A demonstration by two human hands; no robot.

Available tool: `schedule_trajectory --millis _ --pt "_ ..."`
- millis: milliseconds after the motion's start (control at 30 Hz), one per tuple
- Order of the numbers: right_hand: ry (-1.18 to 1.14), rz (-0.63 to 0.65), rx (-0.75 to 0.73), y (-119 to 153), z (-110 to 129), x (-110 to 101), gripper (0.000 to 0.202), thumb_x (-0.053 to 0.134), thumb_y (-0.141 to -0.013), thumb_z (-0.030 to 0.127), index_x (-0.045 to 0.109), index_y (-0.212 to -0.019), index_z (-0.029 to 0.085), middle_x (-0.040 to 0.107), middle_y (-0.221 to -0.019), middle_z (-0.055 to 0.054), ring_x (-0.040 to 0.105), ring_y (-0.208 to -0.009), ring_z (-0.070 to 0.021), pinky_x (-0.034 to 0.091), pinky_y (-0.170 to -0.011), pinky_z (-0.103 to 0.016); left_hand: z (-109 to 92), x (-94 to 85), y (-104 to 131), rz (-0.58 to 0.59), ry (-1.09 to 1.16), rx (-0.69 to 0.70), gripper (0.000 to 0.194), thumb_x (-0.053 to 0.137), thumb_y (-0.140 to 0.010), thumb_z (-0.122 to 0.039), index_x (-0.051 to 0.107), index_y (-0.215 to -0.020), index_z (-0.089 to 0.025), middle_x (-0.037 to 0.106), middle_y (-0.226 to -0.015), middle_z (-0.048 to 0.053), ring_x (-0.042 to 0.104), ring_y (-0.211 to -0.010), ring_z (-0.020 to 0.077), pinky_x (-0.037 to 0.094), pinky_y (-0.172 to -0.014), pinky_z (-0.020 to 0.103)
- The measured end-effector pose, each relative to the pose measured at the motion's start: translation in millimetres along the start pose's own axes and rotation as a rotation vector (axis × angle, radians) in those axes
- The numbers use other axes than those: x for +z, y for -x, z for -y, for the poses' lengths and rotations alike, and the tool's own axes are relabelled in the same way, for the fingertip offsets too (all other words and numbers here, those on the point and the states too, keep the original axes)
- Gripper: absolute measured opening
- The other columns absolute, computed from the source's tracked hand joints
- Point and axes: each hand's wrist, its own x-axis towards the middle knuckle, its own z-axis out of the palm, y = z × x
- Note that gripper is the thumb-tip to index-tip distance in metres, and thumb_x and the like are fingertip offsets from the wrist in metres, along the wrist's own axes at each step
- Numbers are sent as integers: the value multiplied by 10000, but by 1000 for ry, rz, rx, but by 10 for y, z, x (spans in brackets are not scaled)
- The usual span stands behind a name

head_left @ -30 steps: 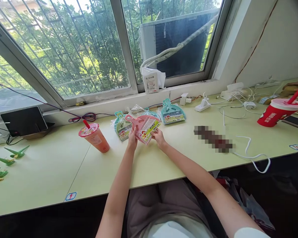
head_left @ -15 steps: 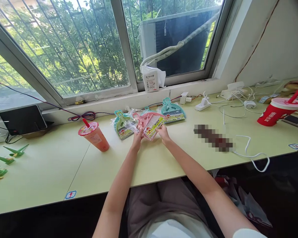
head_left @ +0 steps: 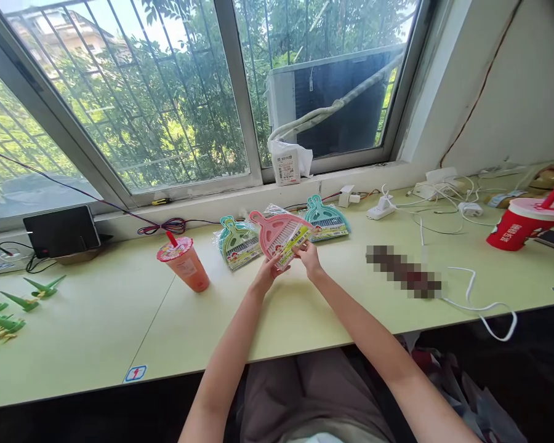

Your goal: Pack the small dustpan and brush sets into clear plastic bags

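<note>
Between my two hands is a pink dustpan and brush set (head_left: 281,232) in clear plastic wrap, tilted, its yellow label facing up. My left hand (head_left: 268,272) is closed on its lower left edge. At the lower right edge, my right hand (head_left: 308,257) grips it by the label. Just behind it on the left lies a wrapped green dustpan and brush set (head_left: 237,241). A teal dustpan and brush set (head_left: 327,218) lies behind on the right, partly covered by the pink one.
An orange drink cup (head_left: 187,266) stands to the left, a red cup (head_left: 519,224) at far right. Green plastic pieces (head_left: 21,301) and a black tablet (head_left: 59,231) are on the left. A blurred-out item (head_left: 404,272) with a white cable (head_left: 482,306) lies right. A power strip (head_left: 380,208) sits behind.
The pink set has turned slightly and its handle now shows more clearly at upper left. Both hands still hold it, the left one having shifted along its lower edge. The whole view has tipped upward.
</note>
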Motion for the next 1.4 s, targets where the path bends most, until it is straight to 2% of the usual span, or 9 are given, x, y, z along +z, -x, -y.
schedule_trajectory --millis 67,133,300,433,567,800,1000,1200,1400 --pt "-18 -26 -7 20 6 3 322 744 -631 224 553 -891 225 679 -880 -23 636 -768 -165 567 -645 -276 6 -15 9 94 -17 -53 551 687 -777 -410 541 -1262 -193 644 -1214 131 646 -1060 283 533 -862 407" --pt "-44 -40 5 37 9 2 297 723 -639 200 557 -883 226 678 -885 -20 630 -758 -154 563 -645 -265 21 -14 -5 97 -11 -60 526 671 -787 -437 555 -1242 -200 632 -1235 129 631 -1090 283 522 -879 407" --pt "-98 -12 71 74 -7 34 302 706 -614 172 574 -881 220 676 -856 -10 628 -749 -137 546 -631 -233 31 -4 -79 -129 90 131 537 729 -718 -420 589 -1177 -178 627 -1236 120 606 -1123 255 487 -947 377" --pt "-80 18 92 76 -39 51 310 705 -587 207 596 -877 196 675 -817 -8 620 -698 -132 529 -619 -238 -16 -19 -48 -181 13 140 611 816 -608 -319 595 -1155 -160 672 -1130 105 642 -1025 246 516 -887 357" --pt "-66 -28 82 30 -46 4 305 704 -550 219 602 -836 194 668 -808 2 620 -699 -149 519 -622 -262 -10 20 32 -106 -102 80 642 827 -595 -299 580 -1176 -184 667 -1144 106 647 -1003 259 547 -815 370" --pt "-117 54 55 -26 -16 -48 370 750 -532 226 610 -873 200 690 -833 -20 624 -703 -167 532 -615 -287 74 82 48 105 -50 -49 628 782 -679 -337 543 -1242 -192 612 -1254 132 606 -1123 286 553 -829 392" --pt "-89 23 47 -32 -45 -46 331 743 -568 218 598 -866 216 695 -817 -11 634 -726 -165 544 -640 -285 51 49 -56 -178 -6 139 606 756 -659 -479 593 -1172 -200 647 -1198 107 619 -1089 251 529 -833 332" --pt "-75 9 56 -29 -69 -23 293 703 -600 178 585 -868 199 682 -815 -12 638 -730 -155 543 -690 -288 49 25 -58 -222 -157 61 633 797 -575 -431 611 -1118 -164 693 -1030 94 662 -878 222 534 -686 299" --pt "134 20 108 -49 -34 -58 220 657 -677 152 579 -879 191 678 -864 -15 629 -681 -128 541 -600 -246 12 -41 -93 -213 -241 38 577 792 -545 -374 637 -1052 -145 699 -916 77 654 -742 199 544 -643 320"
